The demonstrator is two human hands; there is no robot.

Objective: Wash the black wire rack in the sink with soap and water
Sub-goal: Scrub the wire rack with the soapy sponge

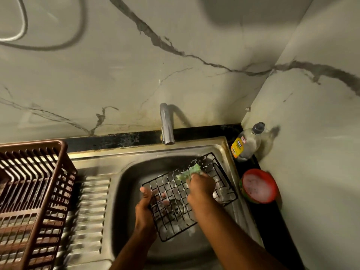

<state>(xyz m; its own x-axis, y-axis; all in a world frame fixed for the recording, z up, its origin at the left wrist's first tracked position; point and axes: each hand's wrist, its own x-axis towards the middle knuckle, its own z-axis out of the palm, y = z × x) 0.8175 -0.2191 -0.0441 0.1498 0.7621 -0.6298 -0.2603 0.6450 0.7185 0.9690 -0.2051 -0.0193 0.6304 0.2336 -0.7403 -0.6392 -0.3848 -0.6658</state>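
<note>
The black wire rack lies tilted inside the steel sink, its far end leaning up toward the right rim. My left hand grips the rack's left edge, thumb on top and fingers under the wires. My right hand holds a green scrub sponge pressed against the upper part of the rack. Soap foam shows on the wires near the right end. The drain is seen through the grid.
The tap stands behind the sink with no water running. A dish-soap bottle and a red tub of foamy soap sit on the black counter at right. A brown plastic dish basket stands on the left drainboard.
</note>
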